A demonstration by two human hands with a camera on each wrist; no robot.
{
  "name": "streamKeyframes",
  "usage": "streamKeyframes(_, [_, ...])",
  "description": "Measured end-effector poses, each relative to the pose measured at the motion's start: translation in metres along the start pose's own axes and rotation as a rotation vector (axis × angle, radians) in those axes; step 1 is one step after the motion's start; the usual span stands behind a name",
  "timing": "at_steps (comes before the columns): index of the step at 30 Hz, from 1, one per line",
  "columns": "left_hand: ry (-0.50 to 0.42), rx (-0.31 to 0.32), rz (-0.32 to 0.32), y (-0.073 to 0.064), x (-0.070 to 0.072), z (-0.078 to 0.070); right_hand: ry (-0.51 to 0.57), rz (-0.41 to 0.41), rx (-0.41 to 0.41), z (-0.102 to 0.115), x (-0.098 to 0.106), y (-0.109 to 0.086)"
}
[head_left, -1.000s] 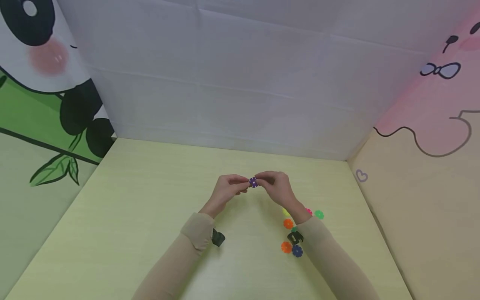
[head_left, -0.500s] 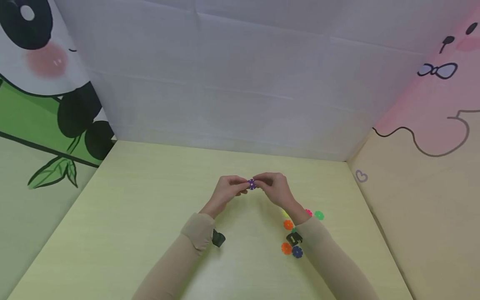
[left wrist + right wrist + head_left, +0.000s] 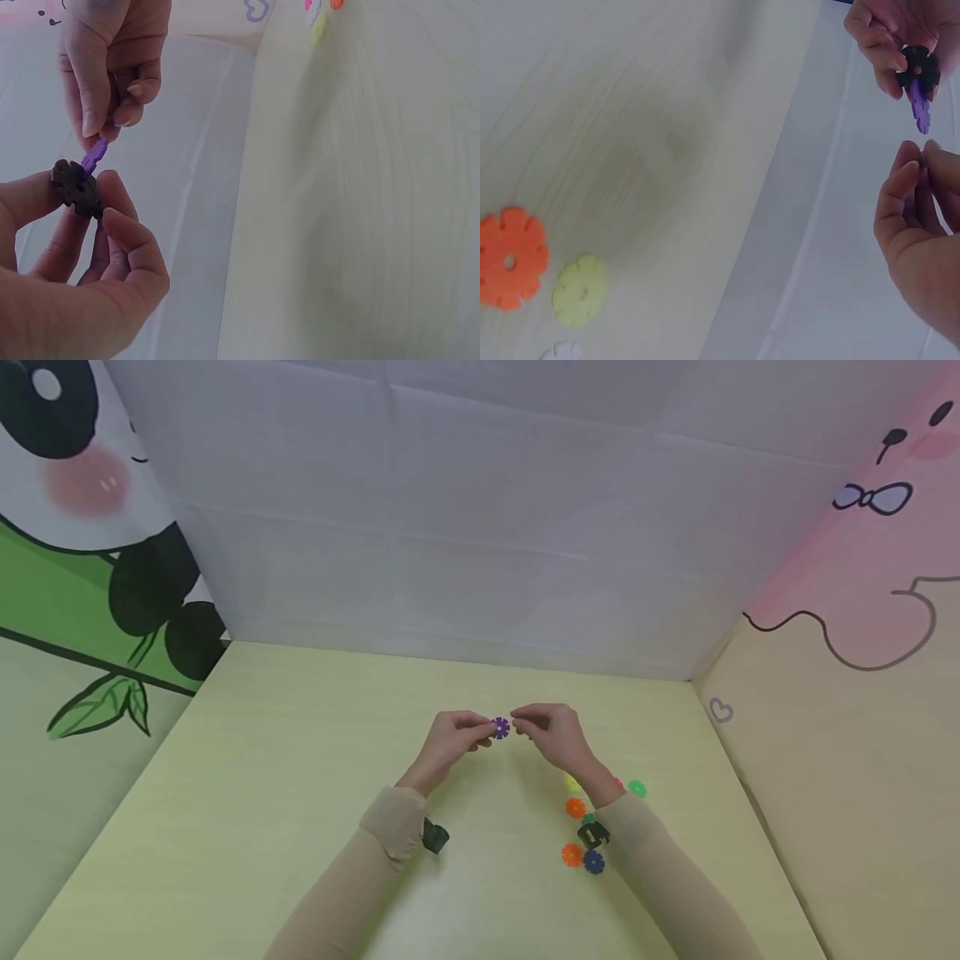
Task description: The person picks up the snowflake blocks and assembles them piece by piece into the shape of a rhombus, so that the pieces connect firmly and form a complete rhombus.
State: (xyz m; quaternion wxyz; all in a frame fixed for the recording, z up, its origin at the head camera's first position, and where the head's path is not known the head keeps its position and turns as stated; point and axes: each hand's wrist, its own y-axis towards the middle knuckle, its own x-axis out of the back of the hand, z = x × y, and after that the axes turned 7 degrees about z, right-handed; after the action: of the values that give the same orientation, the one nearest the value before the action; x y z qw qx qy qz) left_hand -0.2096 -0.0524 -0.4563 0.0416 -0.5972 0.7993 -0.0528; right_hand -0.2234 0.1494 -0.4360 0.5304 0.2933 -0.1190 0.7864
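My left hand (image 3: 457, 739) pinches a dark notched snowflake disc (image 3: 75, 187) between thumb and fingers. A purple snowflake disc (image 3: 94, 156) is slotted into its edge, standing crosswise to it. In the head view, the purple disc (image 3: 501, 727) faces up beside the left fingertips, and the dark one hardly shows. My right hand (image 3: 555, 731) is just to the right, thumb and index fingertip close together and holding nothing. The right wrist view shows a small gap between these fingertips and the purple disc (image 3: 921, 112). Both hands are above the table.
More snowflake discs lie on the table near the right forearm: two orange (image 3: 575, 808), a dark blue (image 3: 594, 862), green, a yellow (image 3: 580, 291), pink and white ones. The sleeve partly covers some. A white back wall (image 3: 450, 568) and painted side panels enclose the table (image 3: 262, 793).
The right hand has let go of the purple disc and drawn slightly right. The left hand keeps hold of the joined discs, which have shifted a little left.
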Motion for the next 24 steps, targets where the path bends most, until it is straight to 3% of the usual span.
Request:
streamKeyframes(10, [-0.035,-0.013,-0.019,0.001,0.004,0.005,-0.127,0.007,-0.042,-0.022,0.019,-0.012])
streamKeyframes(24, [-0.090,-0.005,-0.034,-0.008,0.011,-0.004,-0.272,0.112,-0.082,-0.063,0.063,-0.046])
